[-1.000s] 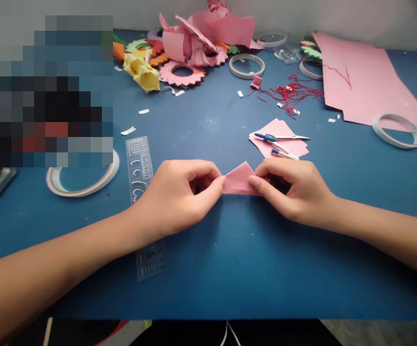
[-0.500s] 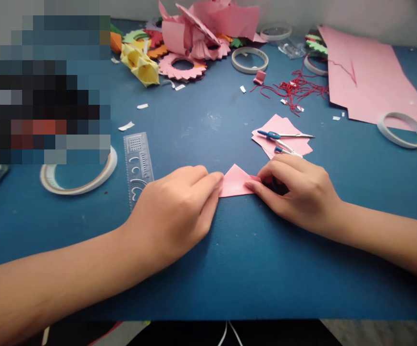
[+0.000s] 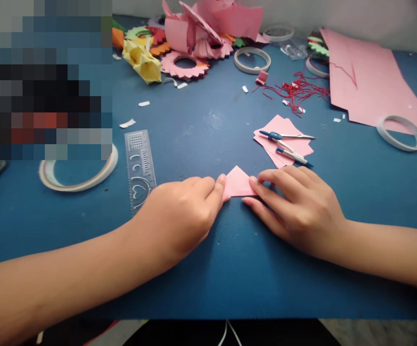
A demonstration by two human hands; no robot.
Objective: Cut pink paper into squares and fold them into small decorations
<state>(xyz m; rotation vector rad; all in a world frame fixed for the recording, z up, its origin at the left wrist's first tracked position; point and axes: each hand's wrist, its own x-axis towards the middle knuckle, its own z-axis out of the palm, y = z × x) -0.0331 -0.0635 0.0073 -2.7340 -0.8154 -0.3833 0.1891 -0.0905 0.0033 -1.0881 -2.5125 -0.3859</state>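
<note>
A small folded pink paper triangle point(image 3: 237, 182) lies flat on the blue table point(image 3: 208, 269) between my hands. My left hand point(image 3: 183, 214) is curled, its fingertips pressing down on the triangle's left corner. On the other side my right hand point(image 3: 296, 204) lies with its fingers stretched out fairly flat, pressing the right corner. Just beyond the right hand sits a small stack of pink paper squares point(image 3: 284, 132) with a blue compass point(image 3: 285, 143) lying across it.
A clear stencil ruler point(image 3: 139, 166) and a tape roll point(image 3: 78, 175) lie to the left. At the back are paper flowers and pink scraps point(image 3: 194, 43), more tape rolls point(image 3: 252, 60), red thread point(image 3: 296, 91), and a large pink sheet point(image 3: 370, 81) with a tape roll point(image 3: 401, 132).
Both hands have lowered the pink piece from a raised pinch to flat on the table. The right fingers have stretched out over it, and the left hand has rolled knuckles-up.
</note>
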